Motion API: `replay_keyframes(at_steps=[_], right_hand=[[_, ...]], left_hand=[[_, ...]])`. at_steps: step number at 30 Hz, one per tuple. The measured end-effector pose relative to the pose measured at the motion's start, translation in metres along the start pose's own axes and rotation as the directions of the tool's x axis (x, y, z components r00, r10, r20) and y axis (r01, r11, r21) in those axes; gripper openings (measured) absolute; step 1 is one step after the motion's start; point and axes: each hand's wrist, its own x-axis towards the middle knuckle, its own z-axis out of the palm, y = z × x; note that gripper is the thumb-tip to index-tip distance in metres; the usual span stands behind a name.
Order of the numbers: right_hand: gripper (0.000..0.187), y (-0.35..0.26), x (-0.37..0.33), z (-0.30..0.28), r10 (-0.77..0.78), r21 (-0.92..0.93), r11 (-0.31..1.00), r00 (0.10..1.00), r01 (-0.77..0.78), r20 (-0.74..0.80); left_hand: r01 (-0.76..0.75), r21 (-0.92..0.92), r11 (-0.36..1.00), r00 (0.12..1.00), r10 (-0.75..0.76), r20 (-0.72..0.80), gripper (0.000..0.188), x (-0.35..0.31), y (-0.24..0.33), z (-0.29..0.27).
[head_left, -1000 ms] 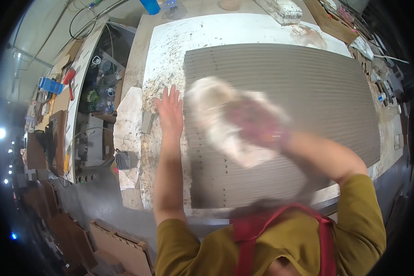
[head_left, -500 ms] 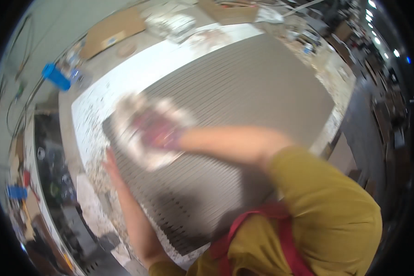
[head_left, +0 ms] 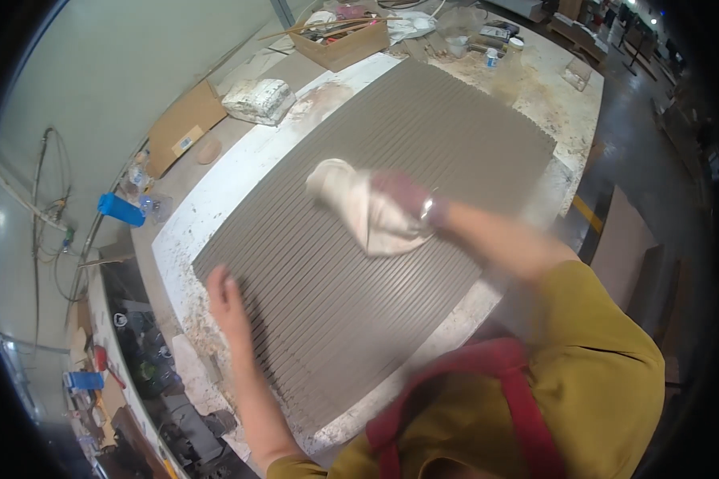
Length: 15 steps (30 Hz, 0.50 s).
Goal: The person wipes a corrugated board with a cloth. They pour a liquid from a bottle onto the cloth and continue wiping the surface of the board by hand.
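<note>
A large grey-brown panel (head_left: 447,120) with long parallel grooves lies on a white, stained board (head_left: 208,191). Near the panel's middle, my right hand (head_left: 401,195) wears a dark red glove and is closed around a crumpled whitish cloth (head_left: 363,215), which rests on the grooves. Motion smears the fingers of that hand a little. My left hand (head_left: 228,307) is bare, with fingers stretched out, at the panel's left edge and holding nothing. Whether it presses on the edge cannot be made out.
Behind the board are an open cardboard box (head_left: 335,48) of tools, a whitish block (head_left: 260,101) and a cardboard piece (head_left: 188,124). A blue bottle (head_left: 121,209) lies at the left. Small jars (head_left: 492,57) stand at the far right. Beyond the left edge sits a bin (head_left: 156,351) of clutter.
My right hand has moved the cloth from the panel's left end rightward to its middle. My left hand stays at the left edge. The view has shifted slightly.
</note>
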Motion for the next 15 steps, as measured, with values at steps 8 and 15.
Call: replay_keyframes(at_steps=[8, 15], right_hand=[[0.025, 0.001, -0.05, -0.087, 0.077, 0.657, 0.736, 0.985, -0.161, 0.155], [0.024, -0.017, -0.066, -0.157, -0.051, 0.522, 0.852, 0.988, -0.034, 0.148]], left_hand=[[0.182, -0.13, 0.975, 0.891, -0.107, 0.442, 0.038, -0.002, 0.13, 0.132], [0.567, -0.338, 0.751, 0.803, -0.413, 0.429, 0.054, 0.001, 0.218, 0.27]])
